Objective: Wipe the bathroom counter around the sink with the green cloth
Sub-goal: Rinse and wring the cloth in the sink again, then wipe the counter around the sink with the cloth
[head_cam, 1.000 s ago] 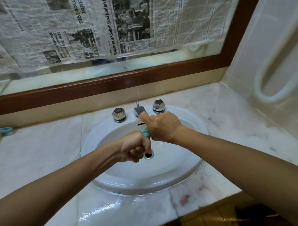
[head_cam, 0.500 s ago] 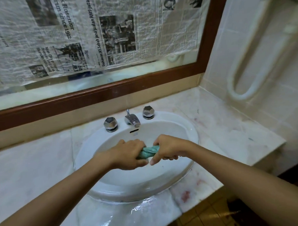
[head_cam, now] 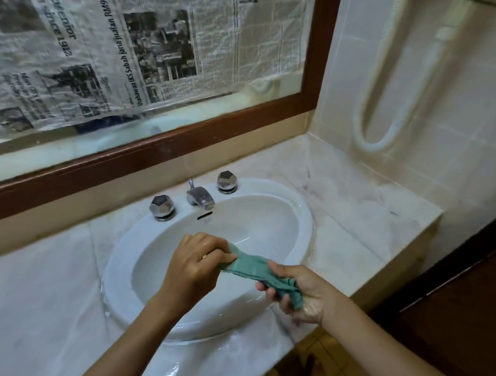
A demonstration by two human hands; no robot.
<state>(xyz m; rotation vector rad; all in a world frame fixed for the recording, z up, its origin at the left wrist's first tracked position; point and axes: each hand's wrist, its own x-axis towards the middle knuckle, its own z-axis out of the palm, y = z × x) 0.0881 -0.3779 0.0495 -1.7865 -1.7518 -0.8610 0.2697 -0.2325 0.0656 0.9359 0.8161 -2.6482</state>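
Note:
A twisted, wet green cloth point(head_cam: 257, 270) stretches between my two hands above the front right of the white oval sink point(head_cam: 169, 239). My left hand point(head_cam: 193, 264) pinches the cloth's upper left end. My right hand point(head_cam: 299, 293) lies palm up at the sink's front right rim, fingers curled around the cloth's lower end. The pale marble counter point(head_cam: 353, 208) surrounds the sink and shines wet in front of it.
A chrome faucet point(head_cam: 199, 196) with two faceted knobs point(head_cam: 162, 207) point(head_cam: 227, 181) stands behind the basin. Above is a wood-framed mirror point(head_cam: 182, 136) covered with newspaper. A tiled wall with a white looped hose point(head_cam: 380, 131) bounds the counter's right end, where the edge drops off.
The cloth was bunched tight between both fists near the faucet. My hands have drawn apart and toward me, and the cloth now stretches out longer. The view has shifted right.

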